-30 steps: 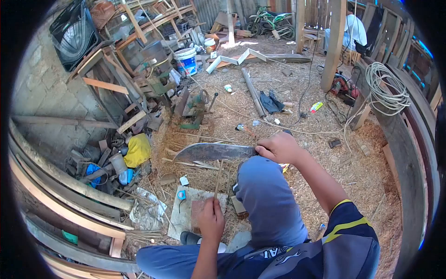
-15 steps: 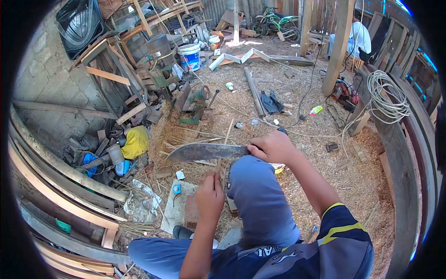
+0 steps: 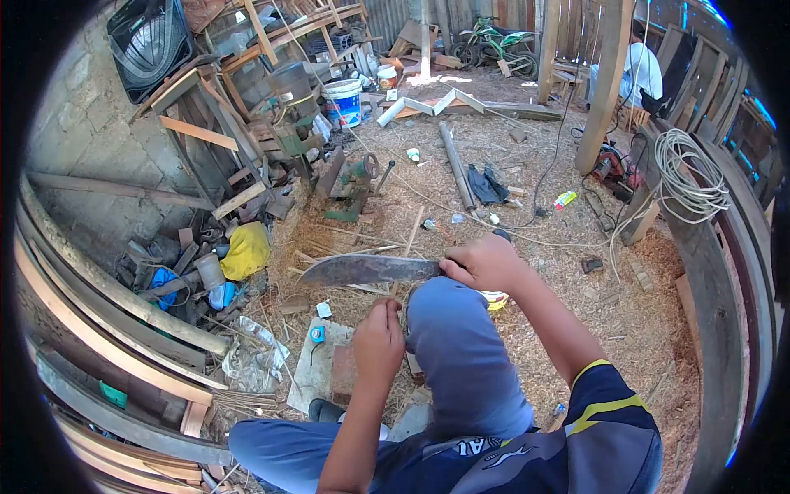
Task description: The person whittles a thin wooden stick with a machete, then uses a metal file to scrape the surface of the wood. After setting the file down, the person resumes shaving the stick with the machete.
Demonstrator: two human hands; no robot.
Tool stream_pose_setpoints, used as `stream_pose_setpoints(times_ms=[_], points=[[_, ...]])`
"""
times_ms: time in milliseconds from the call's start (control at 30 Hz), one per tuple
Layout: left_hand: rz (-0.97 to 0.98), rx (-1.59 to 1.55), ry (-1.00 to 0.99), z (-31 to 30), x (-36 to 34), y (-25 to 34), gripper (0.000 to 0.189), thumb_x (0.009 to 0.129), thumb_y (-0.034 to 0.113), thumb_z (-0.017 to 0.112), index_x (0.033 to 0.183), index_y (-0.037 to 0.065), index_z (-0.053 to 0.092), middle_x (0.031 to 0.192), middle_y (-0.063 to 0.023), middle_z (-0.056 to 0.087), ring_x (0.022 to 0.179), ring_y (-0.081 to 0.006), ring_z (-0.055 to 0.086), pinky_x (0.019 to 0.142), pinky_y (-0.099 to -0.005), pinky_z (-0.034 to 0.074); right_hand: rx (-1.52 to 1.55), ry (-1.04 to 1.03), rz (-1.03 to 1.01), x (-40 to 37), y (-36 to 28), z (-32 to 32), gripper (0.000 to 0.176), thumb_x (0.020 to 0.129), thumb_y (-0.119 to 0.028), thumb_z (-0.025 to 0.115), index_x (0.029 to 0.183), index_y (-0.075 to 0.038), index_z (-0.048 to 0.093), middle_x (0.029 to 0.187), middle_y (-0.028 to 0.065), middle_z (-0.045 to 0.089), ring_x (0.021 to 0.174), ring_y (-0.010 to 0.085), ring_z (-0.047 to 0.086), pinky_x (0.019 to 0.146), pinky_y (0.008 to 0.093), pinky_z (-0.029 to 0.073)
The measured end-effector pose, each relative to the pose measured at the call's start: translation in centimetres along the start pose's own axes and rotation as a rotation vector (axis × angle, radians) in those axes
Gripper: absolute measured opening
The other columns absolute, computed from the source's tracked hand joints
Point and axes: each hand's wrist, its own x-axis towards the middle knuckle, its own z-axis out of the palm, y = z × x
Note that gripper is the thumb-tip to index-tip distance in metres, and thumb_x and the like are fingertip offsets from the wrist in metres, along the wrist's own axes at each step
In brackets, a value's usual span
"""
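Head view, items from left to right. One yellow cloth or bag [image 3: 245, 252], crumpled, among scrap by the wall. One blue tape measure [image 3: 318, 333], on a pale slab [image 3: 306, 380]; one reddish block [image 3: 342, 370], also on the slab. One machete [image 3: 366, 269], blade roughly level, its tip pointing left. One green metal device [image 3: 354, 188], on the ground beyond the blade. Left hand [image 3: 379, 333]: fingers closed together on the lower end of a thin wooden strip [image 3: 413, 231], which slants upward, crossing behind the blade; whether blade and strip touch cannot be told. Right hand [image 3: 485, 262]: wrapped around the machete's handle, just above the raised knee [image 3: 448, 311]. One black plastic piece [image 3: 488, 184], beside a long pipe [image 3: 457, 167]. One seated person [image 3: 643, 72], in the background. One coil of pale cable [image 3: 690, 175], hung over timber at far right.
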Motion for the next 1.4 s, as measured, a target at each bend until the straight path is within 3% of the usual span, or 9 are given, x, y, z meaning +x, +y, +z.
stream_pose_setpoints(times_ms=[133,267,400,567,800,1067,1400], points=[[-0.012,0.048,-0.048,-0.2,0.3,0.6,0.015,0.104,0.015,0.058,0.101,0.003,0.067,0.082,-0.0226,0.071,0.075,-0.0452,0.069,0.063,-0.0544,0.050,0.010,0.030,-0.012,-0.1,0.2,0.2,0.043,0.103,-0.049,0.052,0.085,-0.014,0.071,0.065,0.0157,0.066,0.061,0.0403,0.067,0.059,0.0523,0.052],[-0.081,0.094,-0.109,-1.5,-3.7,-1.9,0.015,0.104,0.015,0.057,0.099,0.004,0.066,0.078,-0.0223,0.069,0.072,-0.0457,0.068,0.061,-0.0543,0.050,0.046,0.042,0.018,-0.6,0.6,0.3,0.043,0.103,-0.048,0.052,0.087,-0.014,0.073,0.066,0.0159,0.066,0.063,0.0400,0.067,0.060,0.0521,0.052],[0.008,0.045,-0.023,-2.7,-6.3,-2.3,0.016,0.105,0.014,0.056,0.097,0.003,0.065,0.076,-0.0219,0.068,0.071,-0.0461,0.067,0.061,-0.0530,0.050,0.042,0.006,0.044,-0.9,1.6,0.5,0.042,0.104,-0.047,0.052,0.091,-0.014,0.075,0.068,0.0161,0.067,0.067,0.0390,0.069,0.063,0.0512,0.053],[-0.092,0.014,-0.057,-1.3,-2.5,-0.3,0.021,0.106,0.016,0.054,0.096,0.002,0.065,0.077,-0.0222,0.068,0.073,-0.0457,0.068,0.064,-0.0521,0.050,0.046,0.000,0.018,-0.4,0.6,0.0,0.042,0.103,-0.047,0.052,0.090,-0.014,0.074,0.067,0.0163,0.066,0.065,0.0393,0.068,0.062,0.0518,0.053],[-0.070,-0.056,-0.057,-0.3,0.7,1.1,0.021,0.107,0.016,0.052,0.096,0.003,0.064,0.077,-0.0225,0.068,0.073,-0.0453,0.068,0.064,-0.0524,0.050,-0.003,-0.009,-0.004,0.0,0.0,-0.2,0.043,0.104,-0.047,0.052,0.084,-0.012,0.069,0.069,0.0162,0.067,0.066,0.0391,0.068,0.063,0.0516,0.052],[-0.125,-0.004,-0.058,-3.0,-6.9,-3.8,0.022,0.107,0.016,0.052,0.094,0.003,0.065,0.076,-0.0197,0.066,0.071,-0.0396,0.068,0.064,-0.0487,0.050,0.051,0.036,0.009,-0.8,1.5,0.2,0.036,0.103,-0.043,0.054,0.087,-0.014,0.069,0.067,0.0161,0.065,0.064,0.0394,0.066,0.061,0.0519,0.050],[-0.227,-0.155,-0.117,-1.1,0.1,1.5,0.028,0.111,0.021,0.046,0.100,0.002,0.064,0.076,-0.0210,0.065,0.070,-0.0396,0.068,0.064,-0.0463,0.050,0.003,-0.022,0.002,0.3,-0.5,-0.3,0.044,0.103,-0.049,0.053,0.086,-0.013,0.071,0.068,0.0162,0.067,0.065,0.0394,0.068,0.062,0.0517,0.053]])
